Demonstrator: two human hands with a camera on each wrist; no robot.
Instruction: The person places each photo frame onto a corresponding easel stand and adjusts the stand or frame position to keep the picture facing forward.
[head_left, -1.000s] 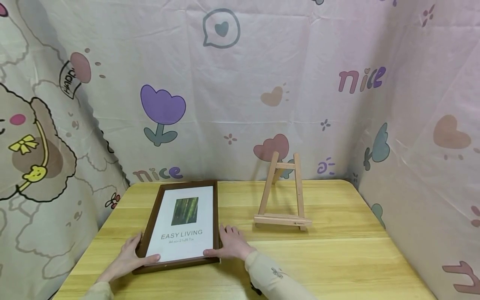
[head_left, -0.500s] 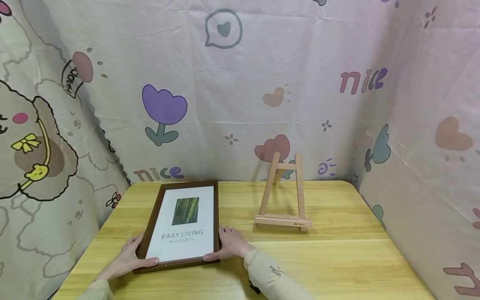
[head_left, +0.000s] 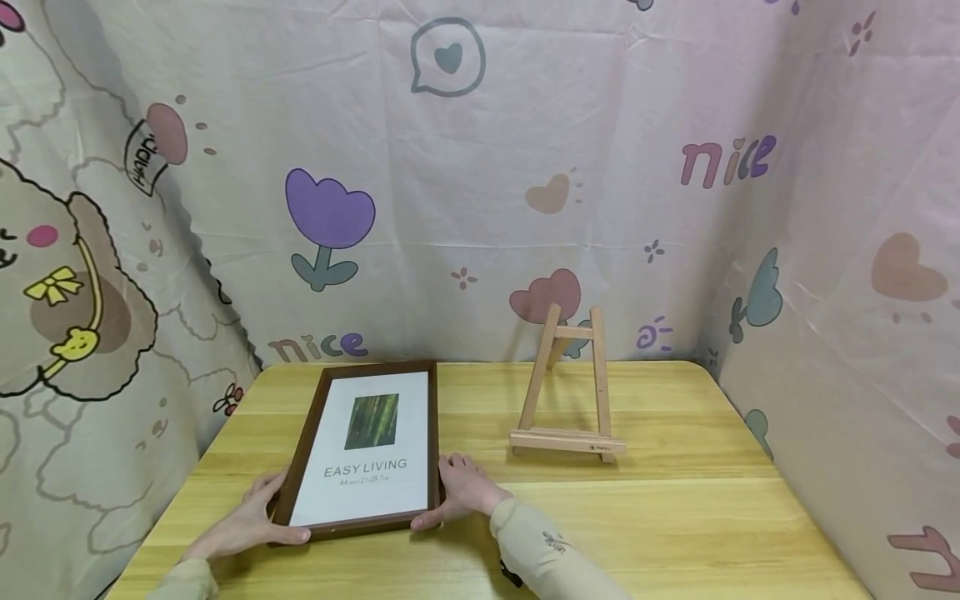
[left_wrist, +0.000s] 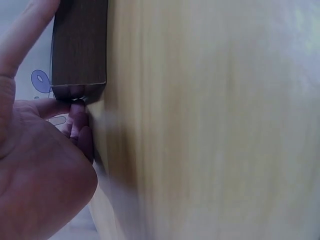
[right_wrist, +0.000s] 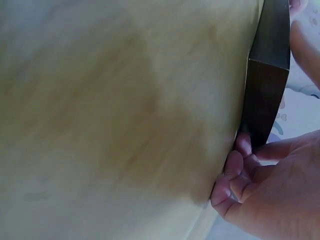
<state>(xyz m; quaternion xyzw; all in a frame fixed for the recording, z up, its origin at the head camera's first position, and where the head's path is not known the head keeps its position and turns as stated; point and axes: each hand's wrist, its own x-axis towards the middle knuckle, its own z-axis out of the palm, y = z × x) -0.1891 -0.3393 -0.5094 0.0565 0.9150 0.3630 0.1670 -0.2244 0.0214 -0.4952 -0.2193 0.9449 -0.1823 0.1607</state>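
A brown wooden picture frame lies face up on the left half of the table, its white insert printed "EASY LIVING" with a small green picture. At its near left corner my left hand grips it, thumb along the front edge and fingers against the left side. My right hand holds the near right corner in the same way. Both wrist views show the frame's dark side, with fingertips of the left hand and curled fingers of the right hand against it, low by the tabletop.
A small wooden easel stands upright to the right of the frame, near the back of the table. The light wood table reaches back to a printed cloth curtain, which also hangs along both sides.
Both thumbs have slid a little toward me, off the white insert and onto the frame's front edge. The frame and easel have stayed in place; the head view has shifted slightly.
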